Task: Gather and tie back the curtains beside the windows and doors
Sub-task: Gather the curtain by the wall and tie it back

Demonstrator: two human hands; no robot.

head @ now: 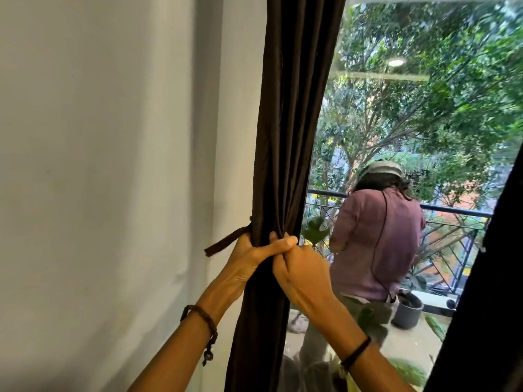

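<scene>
A dark brown curtain (288, 131) hangs gathered into a narrow bundle between the white wall and the window glass. My left hand (256, 250) grips the bundle from the left, thumb reaching across its front. My right hand (300, 271) holds the bundle from the right, its fingers curled into the folds and touching the left thumb. A brown tie-back strap (226, 240) of the same cloth sticks out to the left from behind the bundle, its loose end hanging free just above my left hand.
White wall (113, 165) fills the left. Behind the glass (424, 108) is a balcony with a black railing (452, 210), a grey plant pot (407, 309) and a person in a purple shirt (376, 244) facing away. Another dark curtain (486, 306) edges the right.
</scene>
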